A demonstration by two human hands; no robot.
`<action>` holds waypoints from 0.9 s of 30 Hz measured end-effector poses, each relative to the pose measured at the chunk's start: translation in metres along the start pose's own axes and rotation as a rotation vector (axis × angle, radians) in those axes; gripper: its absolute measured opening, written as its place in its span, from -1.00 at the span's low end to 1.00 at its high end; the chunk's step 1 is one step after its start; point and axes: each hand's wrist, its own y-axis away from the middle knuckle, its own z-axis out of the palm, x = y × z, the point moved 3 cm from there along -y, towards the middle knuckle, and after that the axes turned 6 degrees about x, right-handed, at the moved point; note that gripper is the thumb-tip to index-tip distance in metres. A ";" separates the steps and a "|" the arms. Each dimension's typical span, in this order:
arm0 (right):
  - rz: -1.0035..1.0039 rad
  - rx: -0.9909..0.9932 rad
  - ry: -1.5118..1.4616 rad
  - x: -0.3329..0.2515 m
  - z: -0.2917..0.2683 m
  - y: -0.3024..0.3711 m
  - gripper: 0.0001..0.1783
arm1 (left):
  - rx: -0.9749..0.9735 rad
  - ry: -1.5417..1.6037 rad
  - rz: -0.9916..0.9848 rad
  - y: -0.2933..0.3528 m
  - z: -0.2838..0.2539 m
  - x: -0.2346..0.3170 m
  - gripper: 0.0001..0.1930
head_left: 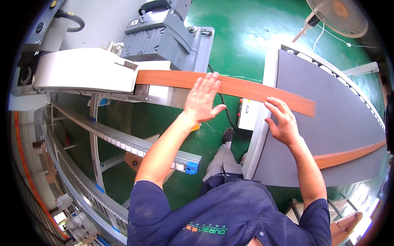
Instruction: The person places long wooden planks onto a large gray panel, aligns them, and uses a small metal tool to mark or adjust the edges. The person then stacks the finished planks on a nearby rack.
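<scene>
Bridging the white housing [82, 69] and the grey desk [324, 131]: a long brown strip [242, 87]

The strip's right end lies on the desk. Your left hand [201, 102] reaches flat over its middle, fingers straight, thumb spread wide. Your right hand [284, 125] is at its near edge, fingers loosely curved, wide of the thumb; you cannot tell whether they touch. Near your right forearm, a second brown strip [351, 154] lies on the desk. Beyond stands a fan [338, 17].
</scene>
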 end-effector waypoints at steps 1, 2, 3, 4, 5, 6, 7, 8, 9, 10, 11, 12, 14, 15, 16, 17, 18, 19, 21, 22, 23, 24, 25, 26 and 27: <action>0.014 0.001 0.003 0.000 0.002 0.003 -0.46 | 0.001 -0.019 -0.039 0.003 -0.003 -0.010 -0.13; 0.016 0.026 -0.025 0.000 0.002 0.006 -0.49 | 0.006 -0.038 -0.075 0.005 -0.006 -0.018 -0.12; 0.018 0.052 -0.055 0.000 0.004 0.009 -0.52 | 0.001 -0.028 -0.066 0.007 -0.009 -0.024 -0.12; 0.030 0.053 -0.050 0.000 0.006 0.013 -0.52 | -0.009 -0.042 -0.095 0.010 -0.012 -0.030 -0.11; 0.038 0.082 -0.055 -0.002 0.008 0.017 -0.55 | -0.018 -0.057 -0.125 0.012 -0.015 -0.036 -0.10; 0.044 0.111 -0.059 -0.003 0.010 0.019 -0.58 | -0.021 -0.049 -0.116 0.015 -0.015 -0.041 -0.10; 0.053 0.137 -0.070 -0.004 0.012 0.020 -0.61 | -0.018 -0.069 -0.112 0.017 -0.016 -0.045 -0.10; 0.063 0.139 -0.062 -0.004 0.014 0.021 -0.61 | -0.015 -0.089 -0.107 0.019 -0.016 -0.050 -0.09; 0.055 0.159 -0.064 -0.005 0.015 0.023 -0.61 | -0.012 -0.090 -0.103 0.021 -0.017 -0.053 -0.09; 0.046 0.177 -0.064 -0.006 0.015 0.023 -0.62 | -0.012 -0.081 -0.094 0.022 -0.018 -0.055 -0.09; 0.043 0.198 -0.073 -0.009 0.014 0.021 -0.63 | -0.012 -0.089 -0.112 0.023 -0.018 -0.057 -0.09; 0.053 0.200 -0.063 -0.010 0.013 0.019 -0.63 | -0.011 -0.096 -0.130 0.023 -0.019 -0.058 -0.09; 0.038 0.224 -0.038 -0.010 0.009 0.014 -0.63 | -0.003 -0.084 -0.120 0.023 -0.019 -0.057 -0.09; 0.041 0.230 -0.043 -0.008 0.009 0.012 -0.64 | 0.001 -0.083 -0.114 0.023 -0.019 -0.058 -0.09; 0.050 0.232 -0.033 -0.007 0.008 0.009 -0.64 | 0.004 -0.082 -0.109 0.023 -0.020 -0.058 -0.09; 0.048 0.239 -0.042 -0.006 0.008 0.007 -0.64 | 0.001 -0.087 -0.111 0.023 -0.021 -0.057 -0.11; 0.045 0.245 -0.052 -0.006 0.007 0.005 -0.64 | 0.001 -0.076 -0.104 0.022 -0.022 -0.056 -0.11; 0.052 0.242 -0.047 -0.006 0.006 0.005 -0.66 | -0.014 -0.094 -0.099 0.021 -0.022 -0.056 -0.13; 0.081 0.232 -0.063 -0.003 0.010 0.008 -0.67 | -0.028 -0.135 -0.080 0.017 -0.025 -0.054 -0.17; 0.103 0.220 -0.087 0.000 0.012 0.011 -0.68 | -0.029 -0.130 -0.074 0.014 -0.024 -0.052 -0.17; 0.105 0.229 -0.085 0.000 0.013 0.012 -0.71 | -0.031 -0.135 -0.071 0.012 -0.024 -0.052 -0.19; 0.109 0.233 -0.086 0.001 0.015 0.014 -0.71 | -0.032 -0.140 -0.068 0.009 -0.024 -0.051 -0.22; 0.167 0.196 -0.122 0.002 0.017 0.018 -0.70 | -0.034 -0.141 -0.063 0.006 -0.024 -0.051 -0.22; 0.225 0.157 -0.158 0.004 0.020 0.023 -0.70 | -0.021 -0.123 -0.057 0.003 -0.023 -0.050 -0.25; 0.242 0.160 -0.173 0.005 0.023 0.026 -0.71 | -0.008 -0.106 -0.051 0.000 -0.023 -0.049 -0.29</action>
